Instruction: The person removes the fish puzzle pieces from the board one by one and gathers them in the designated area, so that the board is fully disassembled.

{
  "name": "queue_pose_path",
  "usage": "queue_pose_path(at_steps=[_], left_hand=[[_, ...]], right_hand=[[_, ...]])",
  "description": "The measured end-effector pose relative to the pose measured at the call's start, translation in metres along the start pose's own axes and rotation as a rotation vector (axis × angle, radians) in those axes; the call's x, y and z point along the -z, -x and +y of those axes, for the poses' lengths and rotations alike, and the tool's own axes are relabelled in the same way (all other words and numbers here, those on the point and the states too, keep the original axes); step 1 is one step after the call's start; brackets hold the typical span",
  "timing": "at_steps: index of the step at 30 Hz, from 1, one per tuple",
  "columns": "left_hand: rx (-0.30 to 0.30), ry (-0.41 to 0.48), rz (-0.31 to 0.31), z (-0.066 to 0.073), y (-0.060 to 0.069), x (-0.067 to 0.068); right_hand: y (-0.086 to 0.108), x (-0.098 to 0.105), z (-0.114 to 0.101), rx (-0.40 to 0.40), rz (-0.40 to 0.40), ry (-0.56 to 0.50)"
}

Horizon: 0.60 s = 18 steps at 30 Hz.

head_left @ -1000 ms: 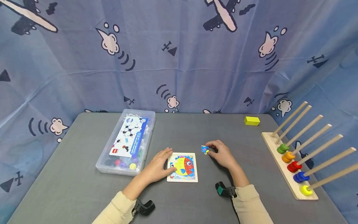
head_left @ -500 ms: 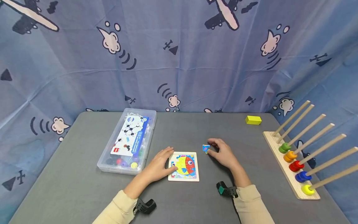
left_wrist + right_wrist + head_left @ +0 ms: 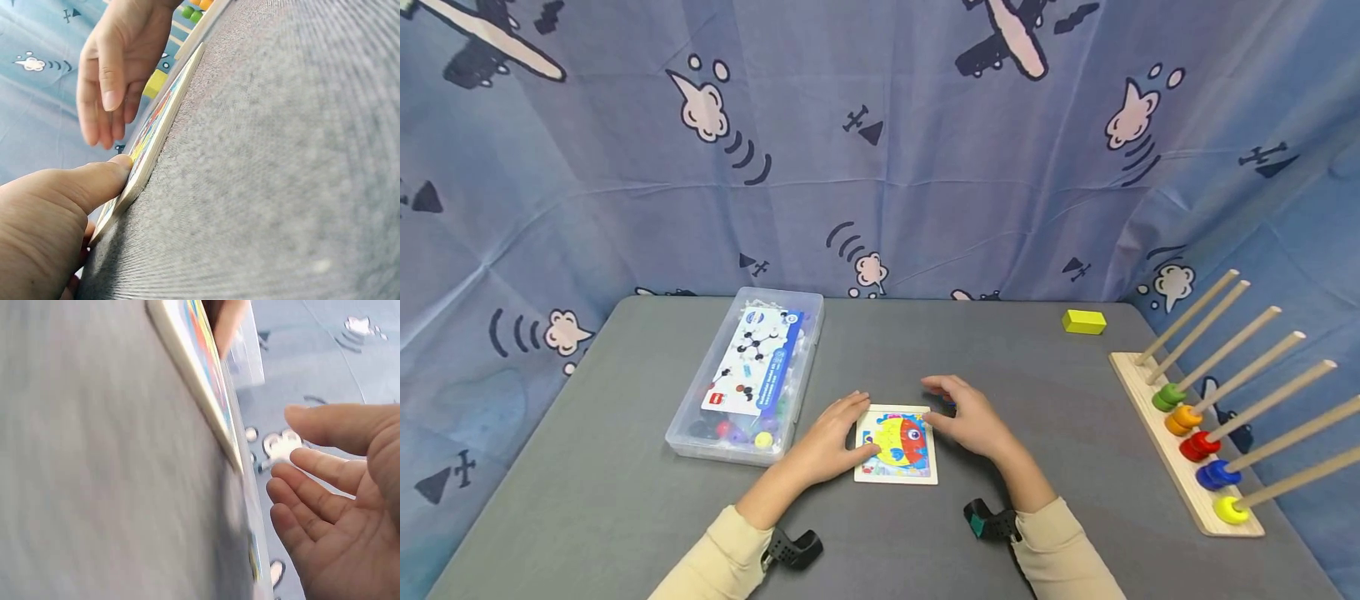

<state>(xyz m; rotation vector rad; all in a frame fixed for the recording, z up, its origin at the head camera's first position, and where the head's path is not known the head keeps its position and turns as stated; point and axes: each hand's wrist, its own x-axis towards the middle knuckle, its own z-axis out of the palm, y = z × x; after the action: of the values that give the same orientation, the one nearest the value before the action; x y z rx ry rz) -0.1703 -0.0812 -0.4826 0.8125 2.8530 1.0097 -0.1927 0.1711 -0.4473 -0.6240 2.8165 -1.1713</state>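
Loud colours on grey and blue

I'm facing a dusky blue curtain [image 3: 805, 217], patterned with dark-outlined, pale pinkish clouds, black curved strokes and aeroplanes. The tabletop [image 3: 880, 542] is plain grey. The fish puzzle [image 3: 901, 442] glows: yellow body, red face, blue fins, a pale border round it all. A clear box [image 3: 722, 451] wears a white-and-blue label [image 3: 748, 358]. Discs [image 3: 1168, 397] of green, orange, red, blue and yellow line a pale wooden rack [image 3: 1158, 434]. The block [image 3: 1084, 322] is bright yellow; the sleeves [image 3: 718, 562], cream.

Smooth wooden puzzle [image 3: 901, 446], matt tabletop [image 3: 880, 533]
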Motion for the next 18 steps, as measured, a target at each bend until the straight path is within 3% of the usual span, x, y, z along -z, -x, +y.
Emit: queue_pose_path(at_steps=[7, 18], left_hand=[[-0.007, 0.015, 0.005, 0.0, 0.0, 0.001], [-0.011, 0.025, -0.004, 0.0, 0.0, 0.003]], right_hand=[[-0.008, -0.018, -0.02, 0.007, -0.146, -0.065], [-0.013, -0.036, -0.029, 0.101, -0.219, 0.101]])
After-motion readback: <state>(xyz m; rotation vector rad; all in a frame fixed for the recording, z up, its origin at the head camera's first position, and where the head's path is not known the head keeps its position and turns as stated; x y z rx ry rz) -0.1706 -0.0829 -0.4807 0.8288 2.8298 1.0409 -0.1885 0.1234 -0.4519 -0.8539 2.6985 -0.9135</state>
